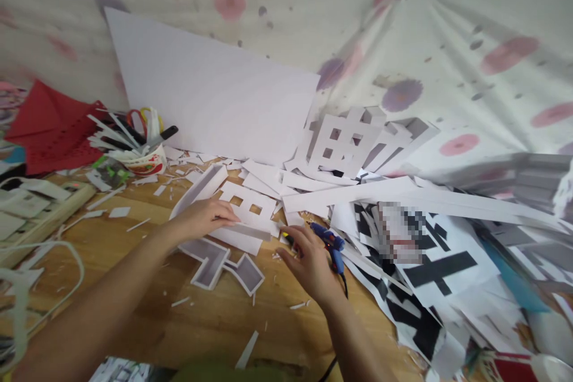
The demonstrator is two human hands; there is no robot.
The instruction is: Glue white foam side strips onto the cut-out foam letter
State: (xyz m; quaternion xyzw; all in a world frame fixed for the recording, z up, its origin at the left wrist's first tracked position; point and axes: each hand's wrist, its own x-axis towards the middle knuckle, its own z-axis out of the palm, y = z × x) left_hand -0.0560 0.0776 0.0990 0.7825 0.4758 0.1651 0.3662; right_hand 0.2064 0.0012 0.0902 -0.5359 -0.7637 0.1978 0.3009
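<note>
My left hand [208, 219] has its fingers together on the near edge of a white board cutout with square holes [244, 203], where a narrow white strip [250, 231] runs along it. My right hand [311, 262] hovers to the right of that piece, fingers bent and apart, with nothing visible in them. Just beyond it lies a blue glue gun [330, 240], its black cord trailing toward me. A small yellow and black item [287, 237] is partly covered by my right fingers. Nearer me sits a white, letter-like open form [210, 265] with raised walls.
A tub [143, 161] of scissors and paper strips stands at the back left, near a power strip [49, 215]. A large white board [215, 101] leans against the curtain. Cut letter shapes [349, 140] stand at the back; printed sheets [447, 262] pile up on the right.
</note>
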